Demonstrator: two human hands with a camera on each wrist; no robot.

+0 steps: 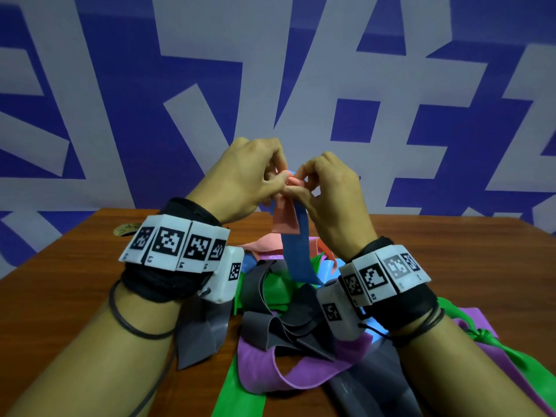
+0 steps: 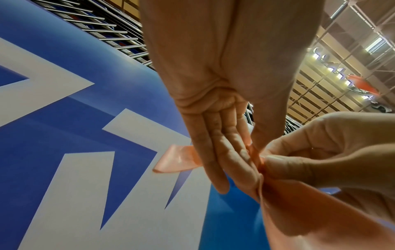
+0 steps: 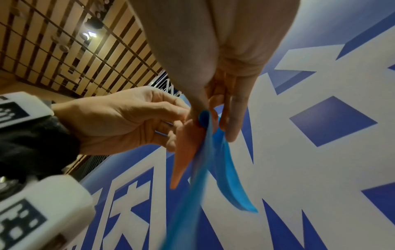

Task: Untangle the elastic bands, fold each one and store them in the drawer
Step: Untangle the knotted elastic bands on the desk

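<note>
Hands: you have two raised over the tabletop; your left hand and right hand meet fingertip to fingertip, both pinching the pink band at one knot.
Bands, counted by colour: five colours show, one pink and one blue band in the air; grey, green and purple strips lie heaped below, too tangled to count singly.
Knot: the blue band hangs from the same pinch, beside the pink.
Surface: brown wood tabletop, the heap near your wrists.
Room: blue wall with big white shapes behind.
Left wrist view only: a pink loop juts past your fingers; slatted ceiling with lamps.
Right wrist view only: blue wrapped round your right thumb tip.
Drawer: not visible.
</note>
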